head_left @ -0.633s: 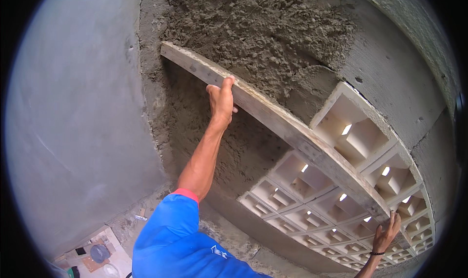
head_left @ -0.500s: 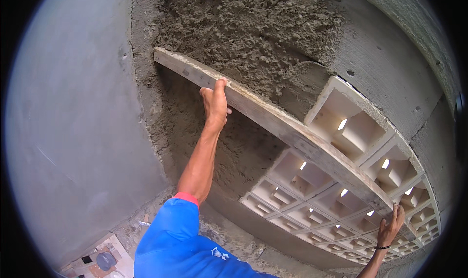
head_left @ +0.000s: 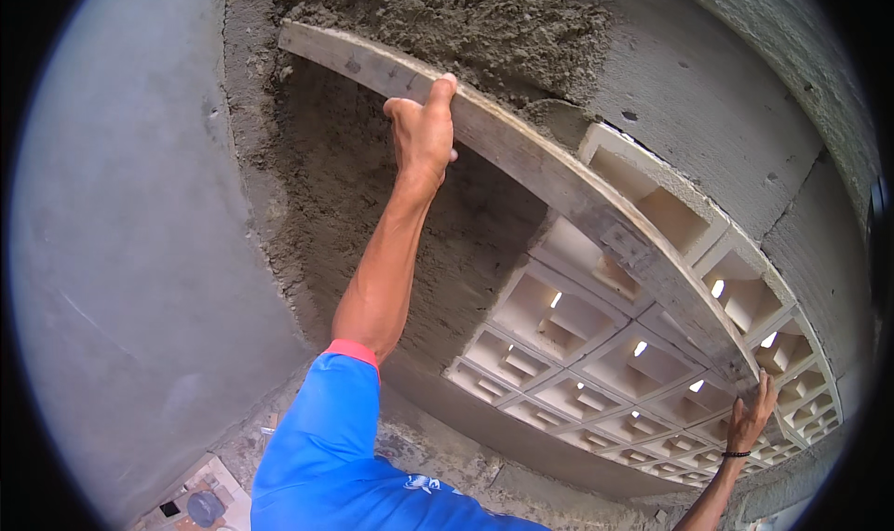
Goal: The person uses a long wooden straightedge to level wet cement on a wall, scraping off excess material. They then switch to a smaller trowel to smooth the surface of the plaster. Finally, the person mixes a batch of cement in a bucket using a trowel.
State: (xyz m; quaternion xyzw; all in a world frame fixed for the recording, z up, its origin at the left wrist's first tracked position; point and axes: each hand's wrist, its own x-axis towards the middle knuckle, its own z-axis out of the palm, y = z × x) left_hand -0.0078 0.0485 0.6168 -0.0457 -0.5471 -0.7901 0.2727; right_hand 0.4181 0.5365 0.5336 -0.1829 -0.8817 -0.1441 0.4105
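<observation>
A long wooden straightedge board (head_left: 559, 173) slants across the wall from upper left to lower right. My left hand (head_left: 424, 135) grips it in its upper left part, thumb over the top edge and fingers beneath. Far down at the right, my right hand (head_left: 751, 415) holds the board's other end, a dark bracelet on its wrist. Behind the left end is wet mortar: rough and lumpy above the board (head_left: 447, 14), smoother below it (head_left: 372, 224). The board's right part crosses a pale block grille (head_left: 559, 312) with square openings, hiding a strip of it.
A smooth grey plastered wall (head_left: 140, 205) stands at the left, meeting the mortared wall in a corner. Grey plaster (head_left: 717, 103) borders the grille at the upper right. Low at the left lie pale tiles (head_left: 228, 494) and a round dark object (head_left: 205, 508).
The board has moved up the wall with both hands still on it, its left end rising most. More smoothed mortar and more of the grille show below it.
</observation>
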